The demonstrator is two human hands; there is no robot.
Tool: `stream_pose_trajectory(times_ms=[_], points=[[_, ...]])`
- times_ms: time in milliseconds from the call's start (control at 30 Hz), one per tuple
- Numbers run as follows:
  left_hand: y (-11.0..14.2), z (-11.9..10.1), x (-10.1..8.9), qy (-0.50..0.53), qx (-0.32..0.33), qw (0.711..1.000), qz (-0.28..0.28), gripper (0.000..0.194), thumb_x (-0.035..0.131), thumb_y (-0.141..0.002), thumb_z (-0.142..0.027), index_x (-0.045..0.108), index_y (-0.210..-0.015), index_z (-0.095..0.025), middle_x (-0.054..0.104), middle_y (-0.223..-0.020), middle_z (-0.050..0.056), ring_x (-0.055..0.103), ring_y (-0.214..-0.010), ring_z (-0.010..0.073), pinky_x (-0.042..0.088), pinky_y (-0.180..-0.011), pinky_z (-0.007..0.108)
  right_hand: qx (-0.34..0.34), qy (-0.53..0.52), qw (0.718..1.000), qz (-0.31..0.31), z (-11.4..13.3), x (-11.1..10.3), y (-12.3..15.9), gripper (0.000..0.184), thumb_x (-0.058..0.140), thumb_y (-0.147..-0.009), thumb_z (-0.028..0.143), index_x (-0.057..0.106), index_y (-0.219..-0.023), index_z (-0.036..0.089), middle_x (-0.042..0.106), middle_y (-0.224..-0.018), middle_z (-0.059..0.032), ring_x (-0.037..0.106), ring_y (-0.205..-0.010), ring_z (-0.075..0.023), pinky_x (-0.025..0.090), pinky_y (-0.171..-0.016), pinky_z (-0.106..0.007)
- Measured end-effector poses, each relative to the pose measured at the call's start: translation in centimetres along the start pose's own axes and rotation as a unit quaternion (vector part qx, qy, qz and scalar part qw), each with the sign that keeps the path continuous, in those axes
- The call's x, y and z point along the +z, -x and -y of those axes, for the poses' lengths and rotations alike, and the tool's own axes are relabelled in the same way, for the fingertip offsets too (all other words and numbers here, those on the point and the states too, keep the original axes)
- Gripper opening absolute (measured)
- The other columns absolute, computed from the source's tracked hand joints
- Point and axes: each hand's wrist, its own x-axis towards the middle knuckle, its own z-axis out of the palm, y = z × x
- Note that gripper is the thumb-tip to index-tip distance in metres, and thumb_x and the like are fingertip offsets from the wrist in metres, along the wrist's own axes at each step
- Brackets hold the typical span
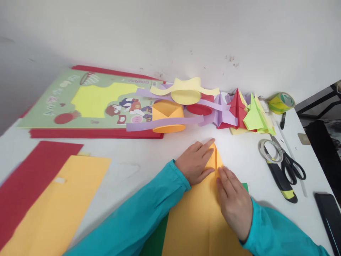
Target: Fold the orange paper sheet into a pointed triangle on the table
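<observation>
A sheet of orange paper (191,220) lies before me with a crease down its middle and its far end folded to a point. My left hand (195,163) rests on that folded tip from the left, fingers spread and the index finger stretched past the point. On the other side, my right hand (236,202) lies along the right folded edge, its fingers straight and close together. Both hands press on the paper; neither is closed round it. Under the orange sheet, parts of a green sheet (154,238) show at both sides.
Folded paper shapes (237,110) and curled-strip paper pieces (169,115) stand along the wall. A printed paper pack (61,103) lies back left, above red and orange sheets (74,188). Tape (281,102), a tape ring (262,149), a cutter (279,179), scissors (291,170) and a phone (329,217) are on the right.
</observation>
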Motion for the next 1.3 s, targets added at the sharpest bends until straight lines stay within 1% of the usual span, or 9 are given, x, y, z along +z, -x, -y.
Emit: stream_pose_trajectory(times_ms=[233, 333, 433, 600, 733, 800, 900, 1100, 1300], points=[[-0.2, 0.2, 0.0, 0.021, 0.017, 1.000, 0.001, 0.054, 0.047, -0.085, -0.043, 0.054, -0.119, -0.002, 0.046, -0.138, 0.017, 0.046, -0.085, 0.0262, 0.042, -0.082, 0.042, 0.002, -0.065, 0.998, 0.003, -0.1, -0.6, -0.6, 0.027, 0.043, -0.088, 0.003, 0.069, -0.092, 0.000, 0.065, -0.110, -0.0237, 0.059, -0.113, -0.0315, 0.057, -0.090, -0.040], [-0.2, 0.2, -0.3, 0.029, 0.014, 0.999, 0.009, 0.054, 0.049, -0.085, -0.044, 0.055, -0.118, -0.002, 0.046, -0.139, 0.017, 0.046, -0.088, 0.0268, 0.042, -0.084, 0.042, 0.047, -0.185, 0.981, 0.022, -2.3, -1.2, -1.5, 0.026, 0.044, -0.093, 0.017, 0.069, -0.095, 0.010, 0.070, -0.104, -0.0141, 0.064, -0.105, -0.0221, 0.056, -0.091, -0.032], [-0.2, 0.1, -0.5, 0.033, 0.010, 0.999, 0.017, 0.055, 0.051, -0.084, -0.042, 0.054, -0.120, -0.001, 0.046, -0.139, 0.017, 0.046, -0.090, 0.0271, 0.042, -0.085, 0.042, 0.109, -0.166, 0.980, -0.023, -5.8, -0.8, -2.2, 0.026, 0.047, -0.093, 0.018, 0.066, -0.108, 0.012, 0.068, -0.111, -0.0130, 0.063, -0.106, -0.0203, 0.054, -0.093, -0.032], [-0.2, 0.1, -0.4, 0.039, 0.006, 0.999, 0.012, 0.056, 0.052, -0.084, -0.042, 0.053, -0.121, 0.000, 0.045, -0.140, 0.017, 0.046, -0.091, 0.0272, 0.042, -0.085, 0.042, 0.058, -0.263, 0.957, 0.111, -9.1, -0.6, -2.1, 0.040, 0.035, -0.098, 0.034, 0.059, -0.122, 0.012, 0.061, -0.124, -0.0120, 0.053, -0.121, -0.0214, 0.048, -0.100, -0.037], [-0.2, 0.2, -0.5, 0.038, 0.005, 0.999, 0.019, 0.054, 0.052, -0.084, -0.041, 0.053, -0.120, -0.001, 0.044, -0.141, 0.017, 0.046, -0.091, 0.0272, 0.042, -0.086, 0.042, 0.190, -0.229, 0.944, 0.146, -7.9, -1.6, -1.7, 0.040, 0.048, -0.090, 0.049, 0.065, -0.099, 0.014, 0.070, -0.088, -0.0094, 0.067, -0.077, -0.0192, 0.054, -0.068, -0.030], [-0.3, 0.1, -0.6, 0.038, 0.002, 0.999, 0.027, 0.054, 0.052, -0.084, -0.041, 0.053, -0.121, -0.001, 0.043, -0.142, 0.017, 0.046, -0.091, 0.0272, 0.042, -0.086, 0.043, 0.250, -0.172, 0.941, 0.151, -6.8, -1.4, -1.4, 0.033, 0.049, -0.088, 0.047, 0.065, -0.085, 0.018, 0.067, -0.070, -0.0033, 0.061, -0.055, -0.0149, 0.046, -0.053, -0.025], [-0.3, 0.1, -0.6, 0.036, -0.004, 0.999, 0.034, 0.054, 0.052, -0.084, -0.041, 0.053, -0.120, -0.001, 0.042, -0.143, 0.017, 0.046, -0.091, 0.0273, 0.042, -0.087, 0.043, 0.267, -0.072, 0.947, 0.163, -5.8, -0.4, -0.6, 0.029, 0.049, -0.088, 0.042, 0.063, -0.074, 0.020, 0.064, -0.059, -0.0012, 0.058, -0.047, -0.0154, 0.033, -0.045, -0.025], [-0.3, 0.2, -0.3, 0.031, 0.006, 0.999, 0.012, 0.052, 0.050, -0.085, -0.043, 0.055, -0.118, -0.003, 0.046, -0.140, 0.018, 0.048, -0.089, 0.0267, 0.041, -0.086, 0.043, 0.222, -0.033, 0.974, 0.038, -4.9, 0.4, 1.0, 0.030, 0.043, -0.093, 0.032, 0.063, -0.074, 0.019, 0.065, -0.060, -0.0020, 0.059, -0.050, -0.0157, 0.039, -0.046, -0.026], [-0.3, 0.2, -0.2, 0.018, 0.013, 1.000, 0.000, 0.055, 0.049, -0.085, -0.045, 0.054, -0.119, -0.002, 0.045, -0.139, 0.019, 0.050, -0.091, 0.0278, 0.040, -0.087, 0.043, -0.005, -0.013, 0.996, -0.089, -2.8, 0.3, 1.7, 0.023, 0.047, -0.087, 0.004, 0.065, -0.102, 0.003, 0.068, -0.105, -0.0206, 0.062, -0.105, -0.0273, 0.055, -0.085, -0.037]])
